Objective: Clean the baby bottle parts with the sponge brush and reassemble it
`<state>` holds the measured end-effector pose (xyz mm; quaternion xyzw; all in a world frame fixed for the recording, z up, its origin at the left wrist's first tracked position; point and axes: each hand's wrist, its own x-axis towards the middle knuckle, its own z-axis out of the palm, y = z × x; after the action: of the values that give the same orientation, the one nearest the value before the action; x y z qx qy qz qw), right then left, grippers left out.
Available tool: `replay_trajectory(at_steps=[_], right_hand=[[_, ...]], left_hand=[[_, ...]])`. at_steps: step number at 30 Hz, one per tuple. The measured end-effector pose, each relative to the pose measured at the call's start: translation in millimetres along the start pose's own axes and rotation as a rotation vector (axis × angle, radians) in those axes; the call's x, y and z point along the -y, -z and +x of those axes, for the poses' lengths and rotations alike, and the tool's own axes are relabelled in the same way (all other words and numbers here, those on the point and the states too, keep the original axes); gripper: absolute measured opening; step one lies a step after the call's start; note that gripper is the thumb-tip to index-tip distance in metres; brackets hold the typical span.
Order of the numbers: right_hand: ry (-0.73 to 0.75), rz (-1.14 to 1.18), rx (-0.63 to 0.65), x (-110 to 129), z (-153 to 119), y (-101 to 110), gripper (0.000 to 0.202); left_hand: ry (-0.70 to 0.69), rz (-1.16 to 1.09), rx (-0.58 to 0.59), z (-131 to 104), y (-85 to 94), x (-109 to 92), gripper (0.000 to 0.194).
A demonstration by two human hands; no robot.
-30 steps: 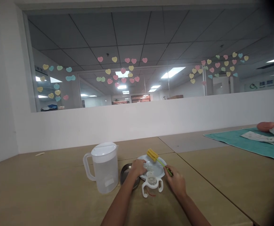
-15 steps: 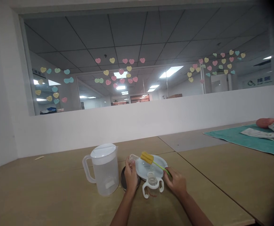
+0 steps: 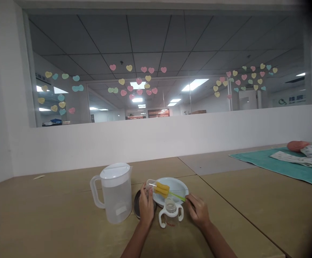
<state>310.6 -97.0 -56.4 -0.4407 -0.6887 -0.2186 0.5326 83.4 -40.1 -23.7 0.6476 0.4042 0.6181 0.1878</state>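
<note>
My left hand (image 3: 146, 204) is closed around a clear, dome-shaped bottle cap (image 3: 151, 183), tilted with its mouth to the right. My right hand (image 3: 198, 209) pinches the thin green handle of a sponge brush (image 3: 162, 189). The brush's yellow sponge head lies at the cap's mouth; how far it reaches inside I cannot tell. Below and between the hands stands a clear baby bottle (image 3: 171, 219), uncapped, with two white side handles. Behind it sits a pale shallow bowl (image 3: 182, 186). A dark round dish (image 3: 137, 206) is partly hidden by my left hand.
A translucent lidded pitcher (image 3: 117, 200) stands left of my left hand. At the far right, a teal towel (image 3: 282, 165) carries a white patterned cloth (image 3: 292, 157) and a salmon-coloured object (image 3: 297, 146). A white wall with a window borders the table's back.
The yellow sponge head has moved left and down, from above the bowl to the cap's mouth. My left hand has turned the cap toward the brush. The view has shifted slightly.
</note>
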Motion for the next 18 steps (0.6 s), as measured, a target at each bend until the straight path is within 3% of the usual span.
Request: replay_trajectory(at_steps=[8,11,18], right_hand=[[0.091,-0.02,-0.076,1.1,0.5,-0.1,0.019],[0.099,-0.026,-0.066,2.4,1.1,0.3,0.018],[0.007,-0.044,-0.002,1.9,-1.8,-0.8,0.019]], left_hand=[[-0.036,0.006,0.045,-3.2,-2.5,6.9,0.048],[-0.084,0.065,0.112,-6.5,-4.1,5.9,0.043],[-0.24,0.221,0.146,-10.2,-2.6,2.2,0.04]])
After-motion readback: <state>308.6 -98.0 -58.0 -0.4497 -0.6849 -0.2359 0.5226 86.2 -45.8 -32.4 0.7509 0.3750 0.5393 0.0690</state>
